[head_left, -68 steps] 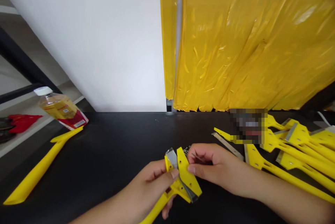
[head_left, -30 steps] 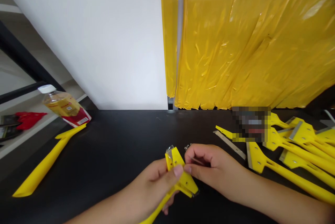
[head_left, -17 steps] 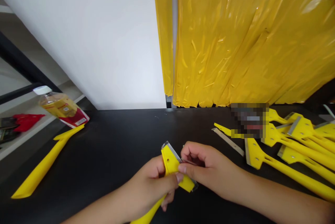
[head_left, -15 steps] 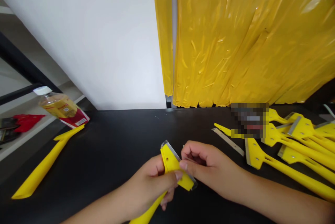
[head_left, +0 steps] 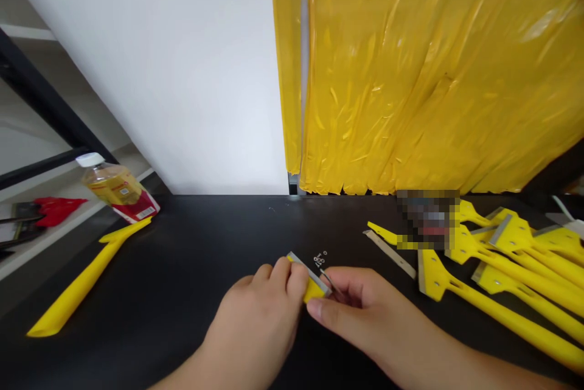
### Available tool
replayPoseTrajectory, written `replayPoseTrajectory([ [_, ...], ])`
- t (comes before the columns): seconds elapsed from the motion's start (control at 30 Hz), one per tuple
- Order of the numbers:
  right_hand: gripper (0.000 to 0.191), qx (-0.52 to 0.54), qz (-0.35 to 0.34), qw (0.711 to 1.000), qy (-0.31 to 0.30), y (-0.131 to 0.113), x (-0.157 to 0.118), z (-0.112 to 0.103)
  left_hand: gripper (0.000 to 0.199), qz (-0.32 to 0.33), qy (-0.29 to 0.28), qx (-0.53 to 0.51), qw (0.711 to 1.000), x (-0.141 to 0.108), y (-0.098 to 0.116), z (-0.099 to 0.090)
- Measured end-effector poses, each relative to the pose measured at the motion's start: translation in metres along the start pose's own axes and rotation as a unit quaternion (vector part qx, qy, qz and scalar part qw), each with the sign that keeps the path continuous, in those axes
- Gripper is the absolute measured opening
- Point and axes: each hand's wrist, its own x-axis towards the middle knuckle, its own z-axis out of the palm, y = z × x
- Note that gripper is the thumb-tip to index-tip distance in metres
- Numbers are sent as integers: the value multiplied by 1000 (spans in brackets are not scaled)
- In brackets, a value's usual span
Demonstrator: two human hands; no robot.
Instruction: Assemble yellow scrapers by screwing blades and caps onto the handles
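Note:
My left hand [head_left: 260, 305] is wrapped round the head of a yellow scraper [head_left: 314, 290], whose metal blade edge faces up and right; its handle is hidden. Against the scraper's lower right end rests the thumb of my right hand [head_left: 360, 311]. A thin metal piece [head_left: 332, 283] is pinched in the right fingers, its far end hidden. Several small screws and rings [head_left: 319, 259] lie on the black table [head_left: 219, 226] just beyond my hands.
At the right lie several yellow scrapers [head_left: 483, 311], with a loose metal blade [head_left: 391, 255] beside them. A yellow handle [head_left: 77, 286] and a bottle [head_left: 121, 188] are at the left. Yellow plastic sheeting [head_left: 410, 73] hangs behind the table.
My left hand has turned over, so its back now faces up and covers most of the scraper head. My right hand has moved slightly down, and the small hardware has come into view.

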Motion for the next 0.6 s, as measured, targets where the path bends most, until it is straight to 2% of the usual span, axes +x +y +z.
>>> replayPoseTrajectory([
  [0.07,26,11,19,1000,19,2,0,3,45,1,10,38,999,0,5,5],
  [0.13,24,32,42,998,29,2,0,3,40,-6,31,38,999,-2,6,6],
  [0.2,23,61,43,996,49,0,1,-2,27,-11,77,-13,997,-4,3,2],
  [0.27,23,84,18,993,74,-3,3,-9,22,-45,149,-133,979,-4,-5,-3],
  [0.3,23,86,-1,993,84,-5,4,-14,29,-77,184,-219,955,-4,-8,-5],
  [0.33,23,80,-22,992,90,-6,5,-19,38,-112,206,-317,919,-3,-12,-7],
  [0.37,24,67,-42,993,92,-8,6,-23,42,-142,205,-423,871,-1,-14,-8],
  [0.43,26,35,-73,993,88,-10,7,-29,40,-169,132,-617,757,3,-16,-9],
  [0.5,25,18,-83,994,71,-11,8,-31,39,-159,15,-736,658,7,-13,-10],
  [0.53,24,19,-81,995,61,-11,8,-32,38,-154,-25,-765,624,8,-10,-10],
  [0.6,21,41,-73,995,54,-12,8,-31,35,-148,-58,-794,587,9,-5,-11],
])
